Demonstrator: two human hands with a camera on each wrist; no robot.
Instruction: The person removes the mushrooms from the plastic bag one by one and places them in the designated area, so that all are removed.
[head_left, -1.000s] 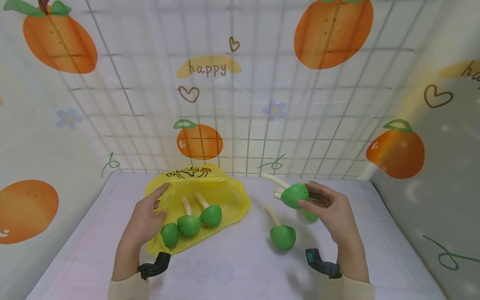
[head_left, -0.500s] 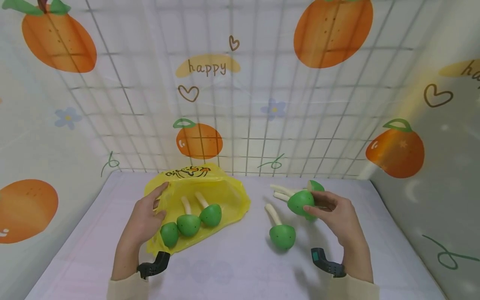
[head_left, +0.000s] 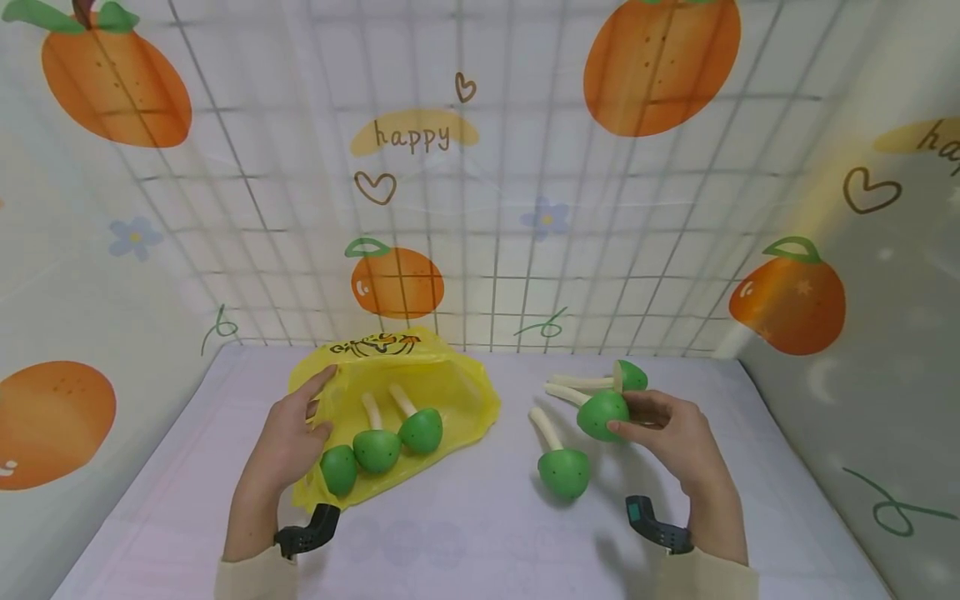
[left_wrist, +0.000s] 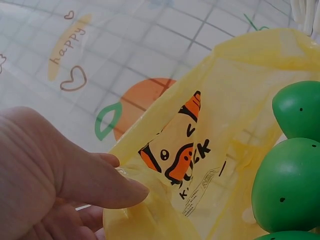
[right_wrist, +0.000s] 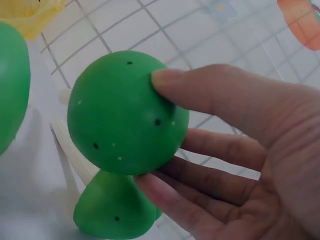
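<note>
My right hand pinches the round green cap of a toy mushroom between thumb and fingers; its pale stem points back and left. Close behind it lies a second mushroom, and a third mushroom rests nearer on the left. In the right wrist view, the held cap overlaps another green cap. My left hand grips the left edge of a yellow plastic bag, which gapes toward me. Three mushrooms lie in its mouth, including a mushroom in the middle. The left wrist view shows my thumb over the bag's film.
A pale cloth covers the table. Behind it stands a white grid wall covered by a sheet printed with oranges, and more printed sheet closes the right side. Black bands sit on both wrists.
My right hand has come down slightly to the right and nearer me with the mushroom, uncovering more of the mushroom behind. My left hand and the bag stay in place.
</note>
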